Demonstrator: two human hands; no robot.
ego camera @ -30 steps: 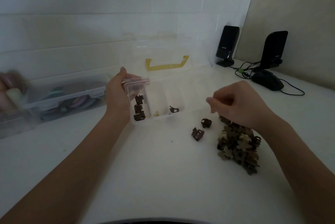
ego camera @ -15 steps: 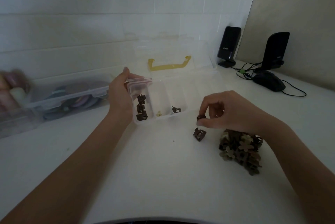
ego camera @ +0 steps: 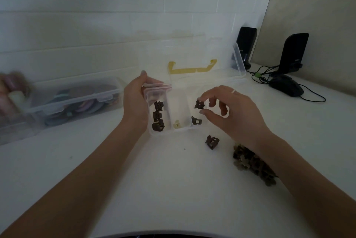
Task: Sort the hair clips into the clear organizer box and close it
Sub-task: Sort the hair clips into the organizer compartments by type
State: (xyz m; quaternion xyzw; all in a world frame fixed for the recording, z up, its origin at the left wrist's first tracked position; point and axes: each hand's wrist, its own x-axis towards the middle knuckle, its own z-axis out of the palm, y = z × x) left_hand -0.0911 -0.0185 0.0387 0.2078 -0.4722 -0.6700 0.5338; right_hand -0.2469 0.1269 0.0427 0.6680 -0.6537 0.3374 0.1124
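The clear organizer box (ego camera: 180, 101) lies open on the white table, its lid with a yellow handle (ego camera: 192, 67) leaning back against the wall. My left hand (ego camera: 135, 103) grips the box's left end. My right hand (ego camera: 227, 110) pinches a small dark brown hair clip (ego camera: 199, 104) between thumb and forefinger above the box's third compartment. Three dark clips (ego camera: 158, 116) lie in the left compartment, a pale clip (ego camera: 176, 123) in the second, one dark clip (ego camera: 196, 120) in the third. A loose dark clip (ego camera: 212, 141) and a pile of brown and beige clips (ego camera: 250, 162) lie on the table under my right forearm.
A shut clear storage box (ego camera: 77, 101) with coloured items stands at the left by the wall. Two black speakers (ego camera: 245, 45) (ego camera: 293, 52), a black mouse (ego camera: 286, 87) and cables sit at the back right.
My right hand picked a dark clip off the table beside the pile and carried it up and left over the box. The left hand kept its hold on the box.
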